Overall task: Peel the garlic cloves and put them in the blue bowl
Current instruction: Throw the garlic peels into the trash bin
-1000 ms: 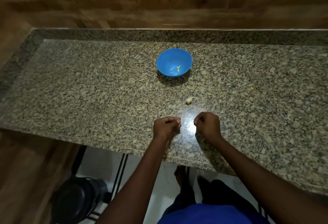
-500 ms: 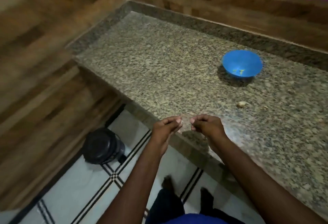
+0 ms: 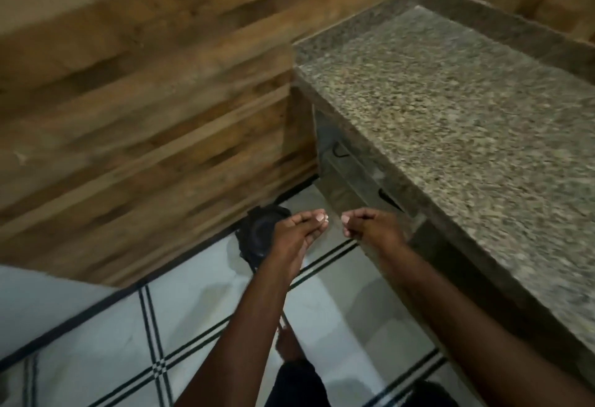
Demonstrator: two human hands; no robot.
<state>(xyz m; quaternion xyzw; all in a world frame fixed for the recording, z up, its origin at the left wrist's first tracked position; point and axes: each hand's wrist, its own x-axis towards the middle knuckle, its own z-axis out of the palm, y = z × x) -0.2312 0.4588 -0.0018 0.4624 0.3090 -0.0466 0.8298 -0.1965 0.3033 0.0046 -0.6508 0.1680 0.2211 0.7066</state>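
Garlic clove: not discernible. If one is held, it sits hidden between the pinched fingertips; too small and blurred to confirm. Blue bowl is out of view.

Left hand point(image 3: 291, 239): fingers drawn together to a pinch at the tips, pointing right. What they pinch, if anything, cannot be told. Right hand point(image 3: 373, 229): fingers curled inward, tips facing the left hand's, a small gap between the two. Contents likewise unclear.

Both hands are held off the tabletop point(image 3: 467, 110), over the tiled floor point(image 3: 106, 342), above a black bin point(image 3: 257, 236) by the wood-panelled wall point(image 3: 128, 84).

Judgement: skin is likely being shed over the bin. To do it well, rub the papery skin loose at the tips, keep firm hold of the clove, let only skin fall.

No brands, labels or writing legible anywhere.
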